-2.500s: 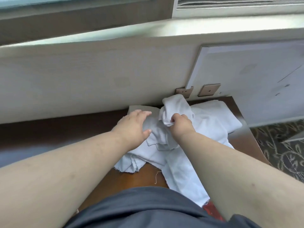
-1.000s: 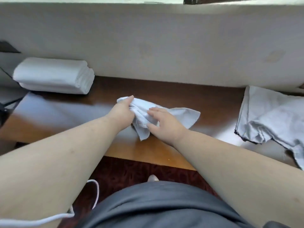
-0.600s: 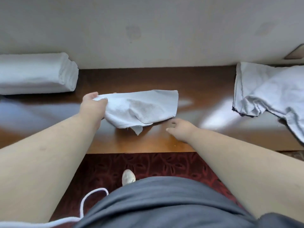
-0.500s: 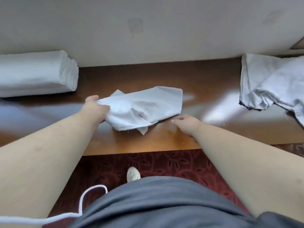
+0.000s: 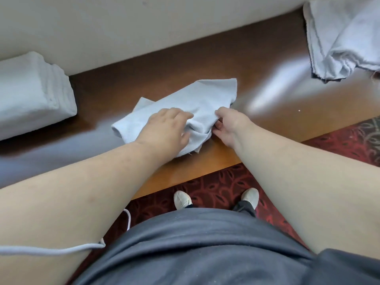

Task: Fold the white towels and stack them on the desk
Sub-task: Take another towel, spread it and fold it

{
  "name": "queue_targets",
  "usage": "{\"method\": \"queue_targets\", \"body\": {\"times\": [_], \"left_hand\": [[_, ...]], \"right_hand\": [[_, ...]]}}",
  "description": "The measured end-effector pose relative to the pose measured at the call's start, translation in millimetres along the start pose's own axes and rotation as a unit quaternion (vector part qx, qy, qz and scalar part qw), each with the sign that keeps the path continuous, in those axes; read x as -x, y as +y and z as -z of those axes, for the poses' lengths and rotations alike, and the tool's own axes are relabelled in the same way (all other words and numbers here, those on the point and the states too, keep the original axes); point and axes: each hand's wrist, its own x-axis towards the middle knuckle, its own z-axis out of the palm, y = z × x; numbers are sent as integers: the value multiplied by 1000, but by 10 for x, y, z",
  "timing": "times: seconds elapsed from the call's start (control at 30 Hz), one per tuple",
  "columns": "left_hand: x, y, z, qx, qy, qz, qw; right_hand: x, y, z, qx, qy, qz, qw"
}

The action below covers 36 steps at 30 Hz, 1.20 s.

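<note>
A crumpled white towel [image 5: 197, 99] lies in the middle of the brown wooden desk [image 5: 257, 64]. My left hand [image 5: 164, 130] rests flat on its near left part, fingers spread. My right hand [image 5: 228, 124] pinches the towel's near right edge, where the cloth bunches between the two hands. A stack of folded white towels [image 5: 30, 93] sits at the desk's left end. A loose pile of unfolded white towels [image 5: 345, 33] lies at the far right.
A pale wall panel [image 5: 123, 27] runs along the back of the desk. The desk's front edge [image 5: 185, 182] is just beyond my shoes, with red patterned carpet [image 5: 216, 186] below. A white cord [image 5: 61, 249] hangs at lower left.
My left hand has shifted from gripping the towel's left end to lying on top of it. My right hand has moved in from the desk and taken the towel's right edge. The camera tilted down.
</note>
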Motion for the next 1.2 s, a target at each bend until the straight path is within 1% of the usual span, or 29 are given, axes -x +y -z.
{"method": "queue_targets", "body": {"times": [0.07,0.13,0.17,0.2,0.23,0.27,0.3,0.33,0.37,0.47,0.53,0.6,0.67,0.7,0.73,0.8,0.83,0.87,0.93,1.03,1.07,1.13,1.2], "left_hand": [[-114,147,57,129,13,44,991],[-283,246,171,223,20,83,971],[-372,276,237,257,14,95,962],[-454,295,306,281,-1,104,954],[-524,311,371,293,-28,114,949],[-581,326,424,292,-61,128,946],[-622,340,468,282,-96,147,943],[-651,359,514,265,-123,169,941],[-679,375,554,244,-138,183,942],[-777,398,599,197,-145,174,954],[-781,401,617,191,-133,168,958],[-757,370,625,229,-84,184,952],[-720,344,632,271,-29,199,942],[-709,338,630,288,-8,201,936],[-706,337,629,303,12,204,931],[-729,333,651,340,50,217,914],[-753,328,675,364,67,226,901],[-783,325,711,388,79,236,887],[-849,335,773,423,92,255,865],[-958,428,861,468,116,279,830],[-1001,486,897,470,125,278,828],[-1072,595,946,437,132,232,859],[-1144,702,986,411,114,206,881]], "right_hand": [[120,7,-25,48,-37,45,997],[239,8,-30,163,-49,106,980],[299,4,-32,247,-45,142,957],[355,-3,-33,336,-39,182,923],[398,-8,-37,413,-34,226,882],[440,-10,-51,462,-35,272,843],[487,-14,-71,483,-43,311,817],[536,-20,-88,487,-55,342,802],[566,-23,-95,486,-66,359,794],[596,-28,-67,502,-57,359,785],[591,-32,-37,497,-45,346,794],[576,-37,-13,500,-47,309,808],[543,-41,16,529,-56,256,807],[534,-45,29,547,-60,244,799],[526,-55,43,565,-58,253,783],[553,-93,70,598,-38,292,745],[579,-115,91,608,-29,299,735],[602,-133,131,607,-24,294,738],[649,-144,240,562,-26,261,784],[735,-143,401,471,-9,259,843],[762,-149,442,426,-7,256,868],[792,-154,516,337,-17,241,910],[794,-171,620,286,-33,235,928]]}}
